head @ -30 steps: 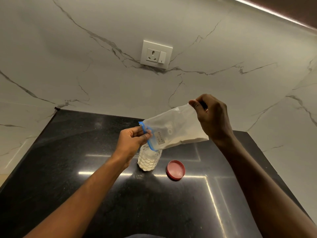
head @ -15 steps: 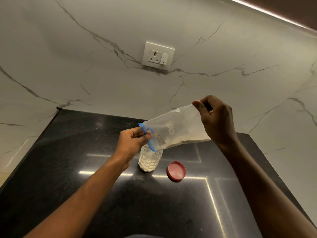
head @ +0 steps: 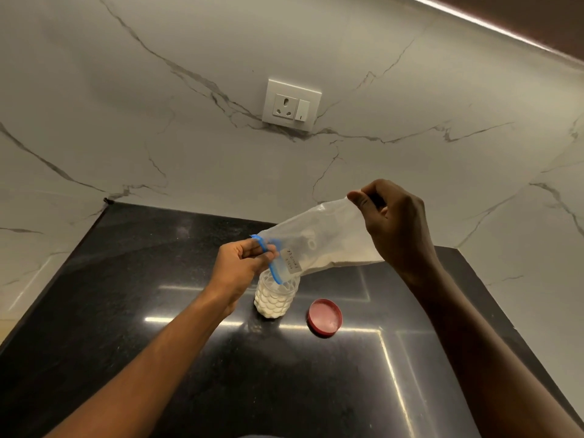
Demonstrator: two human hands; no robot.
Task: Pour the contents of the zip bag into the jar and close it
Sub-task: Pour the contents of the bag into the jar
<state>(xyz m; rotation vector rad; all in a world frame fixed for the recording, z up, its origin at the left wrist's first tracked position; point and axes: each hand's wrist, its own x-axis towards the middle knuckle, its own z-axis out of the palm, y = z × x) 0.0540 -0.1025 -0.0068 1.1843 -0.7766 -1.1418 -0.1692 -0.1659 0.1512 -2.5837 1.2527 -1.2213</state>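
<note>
Left hand (head: 243, 263) fingers are pinched on the blue zip edge of the clear plastic zip bag (head: 319, 245), held over the mouth of the dimpled clear jar (head: 274, 298) of white powder. Its raised bottom corner is gripped by the right hand (head: 395, 226). A handwritten label is seen, illegible. The round red lid (head: 325, 317) lies on the black countertop (head: 158, 358) beside the jar.

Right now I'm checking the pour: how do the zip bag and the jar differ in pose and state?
The zip bag is held in the air, tilted with its blue zip mouth down; the jar stands upright on the black counter. The left hand pinches the bag's mouth and the right hand lifts its far end; no hand grips the jar. The bag is soft and creased, the jar rigid and dimpled. Both are see-through and hold white powder.
</note>
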